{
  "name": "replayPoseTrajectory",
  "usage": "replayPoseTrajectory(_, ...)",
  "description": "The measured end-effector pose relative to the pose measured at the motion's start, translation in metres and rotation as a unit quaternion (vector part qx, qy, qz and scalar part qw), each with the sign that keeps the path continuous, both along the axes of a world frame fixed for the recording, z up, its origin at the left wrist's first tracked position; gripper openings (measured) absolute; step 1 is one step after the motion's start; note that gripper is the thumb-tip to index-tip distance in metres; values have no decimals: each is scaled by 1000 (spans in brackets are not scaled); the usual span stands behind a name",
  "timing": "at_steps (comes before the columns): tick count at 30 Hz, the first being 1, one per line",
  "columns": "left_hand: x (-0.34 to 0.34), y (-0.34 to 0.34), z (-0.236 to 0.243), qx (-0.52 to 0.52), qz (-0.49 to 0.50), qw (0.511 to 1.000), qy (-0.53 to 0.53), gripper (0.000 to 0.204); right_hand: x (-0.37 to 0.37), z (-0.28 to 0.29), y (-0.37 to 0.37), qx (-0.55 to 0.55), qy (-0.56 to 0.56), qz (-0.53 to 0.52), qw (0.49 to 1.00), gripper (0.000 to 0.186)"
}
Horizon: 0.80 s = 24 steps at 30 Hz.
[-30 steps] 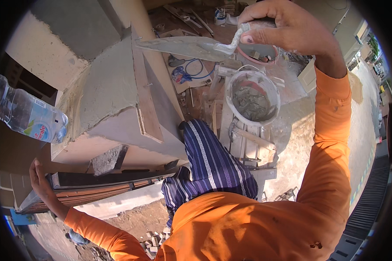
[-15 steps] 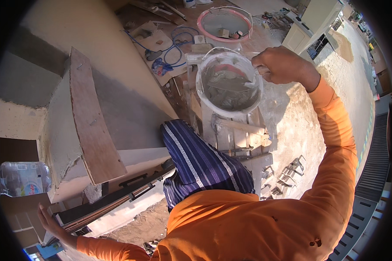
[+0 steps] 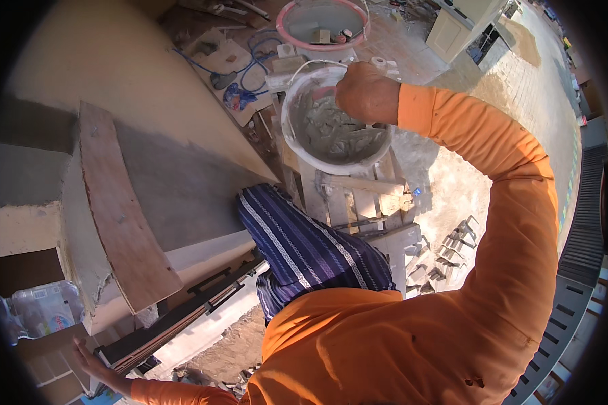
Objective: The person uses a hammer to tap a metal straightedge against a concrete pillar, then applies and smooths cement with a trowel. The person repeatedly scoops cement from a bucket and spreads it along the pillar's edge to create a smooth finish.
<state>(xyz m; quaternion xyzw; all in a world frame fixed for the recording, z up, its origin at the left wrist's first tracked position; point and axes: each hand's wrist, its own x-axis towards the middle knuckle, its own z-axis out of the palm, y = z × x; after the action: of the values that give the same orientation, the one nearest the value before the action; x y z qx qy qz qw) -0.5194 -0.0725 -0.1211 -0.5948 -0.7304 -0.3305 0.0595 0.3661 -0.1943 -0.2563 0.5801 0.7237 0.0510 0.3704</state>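
Observation:
A white bucket point(image 3: 292, 138) of wet grey mortar point(image 3: 327, 128) stands on a wooden plank platform. My right hand point(image 3: 368, 93) is closed in a fist over its right rim, fingers curled around something mostly hidden under the hand. Low on the left, my left hand point(image 3: 91, 364) has its fingers stretched out and holds nothing; it is close to the end of a long dark metal frame point(image 3: 175, 312). Against the freshly plastered wall edge leans a long wooden board point(image 3: 125, 216) with nails in it.
Behind the bucket is a pink-rimmed tub point(image 3: 282, 30) of greyish liquid. A blue hose point(image 3: 253, 64) lies coiled on the floor. A clear plastic bottle pack point(image 3: 46, 309) is at far left. Loose metal brackets point(image 3: 452, 250) lie on the ground at right, beyond the platform planks point(image 3: 358, 185).
My right hand has moved left and inward, from beside the bucket's rim to over it, and the forearm has swung across. The view has shifted slightly. My left hand stays stretched out.

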Motion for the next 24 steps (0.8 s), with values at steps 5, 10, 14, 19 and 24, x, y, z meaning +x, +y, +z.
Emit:
replayPoseTrajectory(5, 19, -12, -7, 23, -49, 997, -57, 47, 5, -16, 8, -16, 34, 30, 999, 26)
replayPoseTrajectory(10, 38, -23, -13, 69, -136, 982, -113, 33, 15, 13, 13, -47, 102, -107, 988, 40)
replayPoseTrajectory(14, 53, -25, -7, 77, -99, 989, -85, 31, 58, 28, 4, -89, 222, -256, 936, 39)
replayPoseTrajectory(19, 58, -33, 11, 43, -77, 973, -214, 28, 98, 44, -27, -123, 444, -353, 814, 30)
replayPoseTrajectory(24, 10, -8, 31, 13, -36, 962, -269, 28, 95, 79, -46, -86, 600, -306, 734, 23)
